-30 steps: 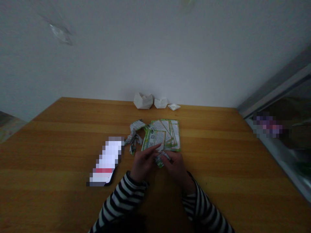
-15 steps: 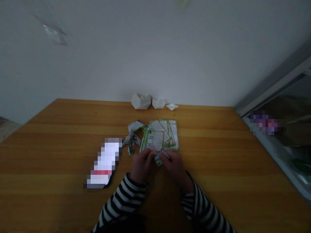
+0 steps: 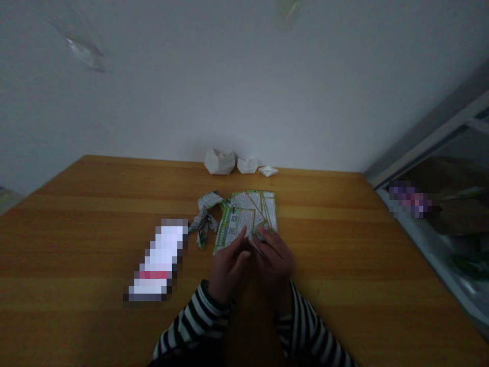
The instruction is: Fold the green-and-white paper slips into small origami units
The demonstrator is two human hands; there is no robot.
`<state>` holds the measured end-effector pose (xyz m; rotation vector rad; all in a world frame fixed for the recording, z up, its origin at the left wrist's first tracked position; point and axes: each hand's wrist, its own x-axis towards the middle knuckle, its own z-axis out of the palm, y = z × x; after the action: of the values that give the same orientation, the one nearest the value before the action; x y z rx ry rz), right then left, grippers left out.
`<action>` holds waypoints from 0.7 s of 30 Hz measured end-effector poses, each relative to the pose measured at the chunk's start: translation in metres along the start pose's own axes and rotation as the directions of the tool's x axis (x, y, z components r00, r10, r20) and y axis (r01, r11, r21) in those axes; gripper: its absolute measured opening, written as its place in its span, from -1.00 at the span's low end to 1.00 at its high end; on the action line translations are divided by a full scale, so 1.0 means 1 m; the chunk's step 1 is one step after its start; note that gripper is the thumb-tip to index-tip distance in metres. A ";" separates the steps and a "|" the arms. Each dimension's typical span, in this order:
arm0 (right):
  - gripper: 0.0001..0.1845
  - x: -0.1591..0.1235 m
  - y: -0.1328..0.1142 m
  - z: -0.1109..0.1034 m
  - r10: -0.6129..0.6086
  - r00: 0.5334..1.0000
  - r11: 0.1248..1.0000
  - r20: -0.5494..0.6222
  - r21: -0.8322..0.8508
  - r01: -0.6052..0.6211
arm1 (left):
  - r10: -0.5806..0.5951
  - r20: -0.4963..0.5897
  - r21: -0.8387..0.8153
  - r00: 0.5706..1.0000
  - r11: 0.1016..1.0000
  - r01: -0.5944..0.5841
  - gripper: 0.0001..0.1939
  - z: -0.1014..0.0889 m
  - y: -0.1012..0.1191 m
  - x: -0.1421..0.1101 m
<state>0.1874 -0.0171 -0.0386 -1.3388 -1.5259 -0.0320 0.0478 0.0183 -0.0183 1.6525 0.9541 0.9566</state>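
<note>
My right hand [image 3: 275, 259] is closed around a small folded piece of printed paper [image 3: 255, 238], mostly hidden by the fingers. Just beside it, my left hand [image 3: 229, 266] has its thumb and forefinger apart, with nothing visible between them. Both hands are over the near edge of a stack of green-edged printed sheets [image 3: 228, 232]. Left of the stack lie several folded and crumpled printed paper pieces [image 3: 206, 215].
Three white folded paper shapes stand along the wall: a large one [image 3: 220, 163], a medium one [image 3: 247, 165] and a small boat-like one [image 3: 268, 171]. A phone with a lit, blurred screen [image 3: 158, 260] lies left on the wooden table [image 3: 336, 244].
My left hand has come off the small folded paper, and its fingers have spread. My right hand has turned over with the paper in it. The view has shifted slightly.
</note>
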 end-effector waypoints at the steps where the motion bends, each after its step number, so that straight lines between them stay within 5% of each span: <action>1: -0.71 0.000 0.001 0.001 -0.065 0.997 0.998 0.046 -0.013 0.066 | -0.029 -0.015 -0.014 0.999 0.999 0.029 -0.44 0.003 0.001 -0.001; 7: -0.52 0.007 -0.013 0.006 -0.190 0.933 0.979 0.306 -0.015 0.204 | -0.147 -0.272 -0.103 0.951 0.987 0.123 -0.55 -0.004 -0.006 0.008; 11: -0.49 0.010 -0.013 0.001 -0.135 0.960 0.991 0.245 0.049 0.127 | -0.049 -0.324 0.039 0.945 0.997 0.065 -0.67 -0.020 -0.011 0.015; 13: -0.49 0.011 -0.008 -0.002 -0.050 0.976 0.994 0.211 0.101 0.029 | -0.053 -0.277 0.033 0.959 0.997 0.064 -0.72 -0.023 -0.011 0.016; 16: -0.50 0.014 0.000 -0.004 0.060 0.957 0.967 0.282 0.220 -0.125 | -0.175 -0.056 -0.137 0.983 0.977 0.166 -0.77 -0.021 -0.006 0.015; 21: -0.57 0.019 0.012 -0.010 0.022 0.900 0.879 0.435 0.420 -0.224 | -0.246 0.203 -0.373 0.948 0.876 0.308 -0.75 -0.018 0.004 0.013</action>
<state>0.2060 -0.0052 -0.0276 -1.0882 -1.6550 0.7091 0.0373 0.0353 -0.0088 1.1841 0.8029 0.7580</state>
